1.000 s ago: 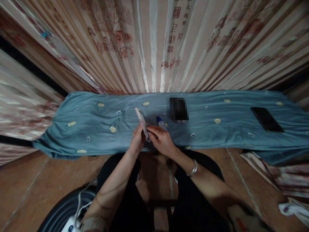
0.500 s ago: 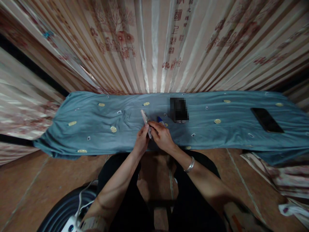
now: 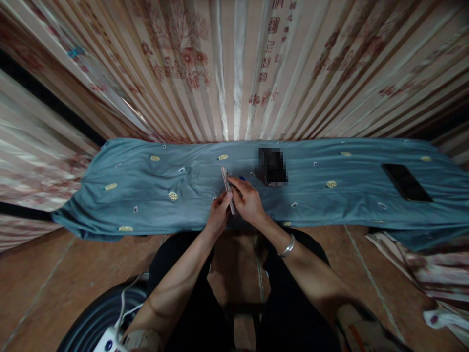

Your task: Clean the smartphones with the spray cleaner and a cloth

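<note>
My left hand (image 3: 219, 210) is closed around the lower part of a thin, flat, pale object (image 3: 224, 179), held tilted with its narrow edge toward me; its exact kind is unclear. From the other side, the bent fingers of my right hand (image 3: 250, 201) press against the same object, thumb and index finger near its upper half. Just beyond the right knuckles, a small blue item (image 3: 242, 178) lies on the cloth, mostly hidden by that hand. A dark, pixelated block (image 3: 273, 166) stands a little farther off to the right.
A blue-green patterned cloth (image 3: 194, 183) covers the long table. Toward its right end lies a black phone (image 3: 406, 182). Printed curtains (image 3: 234, 73) hang directly behind. At the lower left, a white power strip (image 3: 109, 341) with a cable rests by a round black ribbed object (image 3: 86, 315).
Both hands and the flat object have shifted slightly right. The object is turned more edge-on, and my right hand now covers more of the blue item.
</note>
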The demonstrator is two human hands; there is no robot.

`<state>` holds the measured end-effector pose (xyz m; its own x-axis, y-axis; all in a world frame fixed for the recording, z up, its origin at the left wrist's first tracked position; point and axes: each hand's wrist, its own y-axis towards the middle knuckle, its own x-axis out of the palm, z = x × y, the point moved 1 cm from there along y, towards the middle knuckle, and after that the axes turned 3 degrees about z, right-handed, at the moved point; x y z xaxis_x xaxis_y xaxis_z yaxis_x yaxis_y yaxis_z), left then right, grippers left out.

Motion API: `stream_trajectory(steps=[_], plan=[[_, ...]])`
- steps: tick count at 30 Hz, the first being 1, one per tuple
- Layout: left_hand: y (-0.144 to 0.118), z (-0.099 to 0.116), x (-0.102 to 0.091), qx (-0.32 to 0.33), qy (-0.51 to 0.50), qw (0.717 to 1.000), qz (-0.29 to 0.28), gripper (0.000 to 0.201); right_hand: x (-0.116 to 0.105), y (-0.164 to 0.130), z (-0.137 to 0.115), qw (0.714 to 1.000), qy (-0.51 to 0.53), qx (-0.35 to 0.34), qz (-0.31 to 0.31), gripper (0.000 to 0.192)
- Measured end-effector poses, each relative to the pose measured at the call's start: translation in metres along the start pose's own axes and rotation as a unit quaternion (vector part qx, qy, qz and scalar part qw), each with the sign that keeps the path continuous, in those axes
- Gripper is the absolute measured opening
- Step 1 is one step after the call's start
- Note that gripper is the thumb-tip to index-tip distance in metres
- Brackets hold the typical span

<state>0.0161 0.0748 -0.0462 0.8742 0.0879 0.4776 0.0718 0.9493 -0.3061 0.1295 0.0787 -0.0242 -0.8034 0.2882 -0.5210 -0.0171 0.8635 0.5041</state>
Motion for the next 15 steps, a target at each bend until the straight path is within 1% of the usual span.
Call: stream_trajectory(steps=[5,9,12,15], plan=[[-0.003,-0.002,-0.001,0.001,0.013,1.000,-0.026,0.062,-0.002,0.003,-0.001,1.000,-0.020,-0.012,0.009,0.040],[-0.006,-0.002,0.000,-0.001,0.025,0.999,-0.046,0.062,-0.004,0.004,0.002,0.999,-0.035,-0.036,0.014,0.043],[-0.010,-0.001,0.001,-0.007,0.042,0.998,-0.051,0.062,-0.005,0.005,0.006,0.997,-0.053,-0.046,0.016,0.044],[-0.012,0.001,0.001,0.003,0.060,0.997,-0.053,0.058,-0.007,0.006,0.011,0.997,-0.065,-0.048,0.014,0.045]])
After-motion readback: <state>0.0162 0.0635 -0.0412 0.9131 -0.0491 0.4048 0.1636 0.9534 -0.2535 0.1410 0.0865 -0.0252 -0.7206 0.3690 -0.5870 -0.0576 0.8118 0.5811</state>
